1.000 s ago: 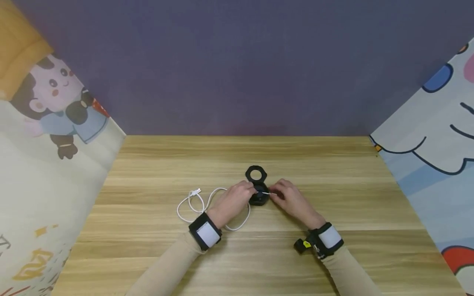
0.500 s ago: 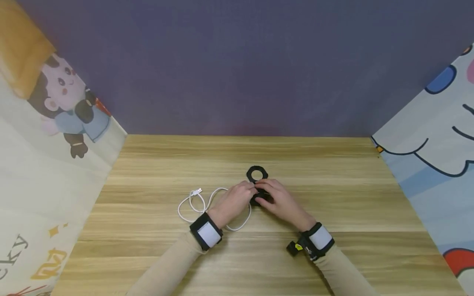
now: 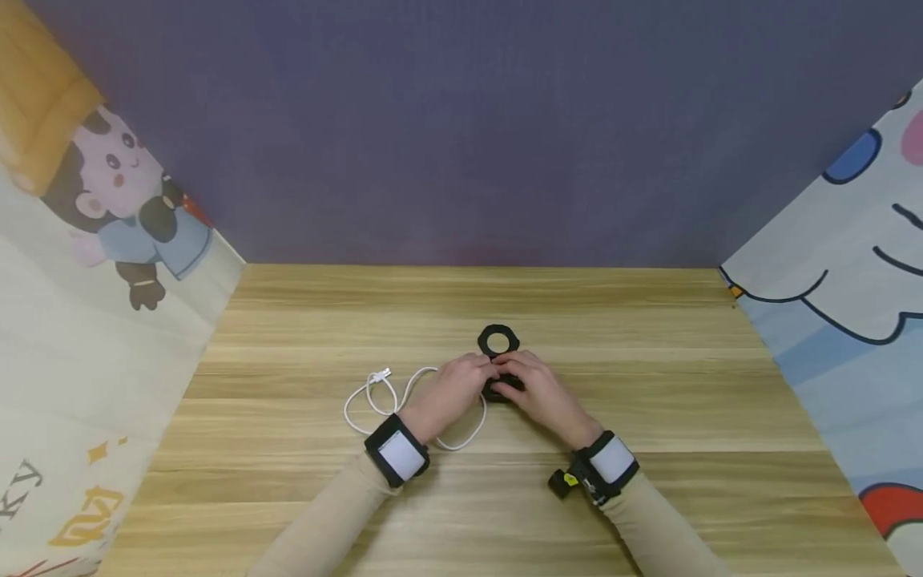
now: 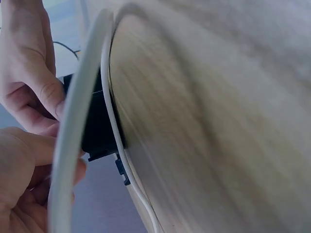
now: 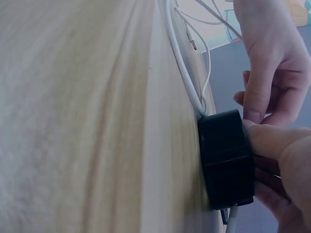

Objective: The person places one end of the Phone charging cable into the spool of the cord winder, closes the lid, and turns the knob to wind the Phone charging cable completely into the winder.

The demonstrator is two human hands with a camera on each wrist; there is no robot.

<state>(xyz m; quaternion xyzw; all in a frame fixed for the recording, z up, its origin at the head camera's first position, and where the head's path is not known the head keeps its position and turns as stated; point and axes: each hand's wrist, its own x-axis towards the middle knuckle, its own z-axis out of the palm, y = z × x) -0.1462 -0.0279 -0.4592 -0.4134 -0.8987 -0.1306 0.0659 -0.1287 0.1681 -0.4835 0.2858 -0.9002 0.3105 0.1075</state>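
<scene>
From my remote seat I see my left hand [image 3: 453,390] and right hand [image 3: 539,390] both pinching the small black case [image 5: 226,158] at mid-table [image 3: 649,385], its ring lid [image 3: 497,340] flipped open and the white cable [image 3: 375,397] mostly loose outside, so I judge stowing is barely begun.

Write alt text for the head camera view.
Both hands, left hand and right hand, meet over a small black case on a wooden table, its ring-shaped lid open behind them. A white cable loops to the left; cartoon-print cloths flank the table.
</scene>
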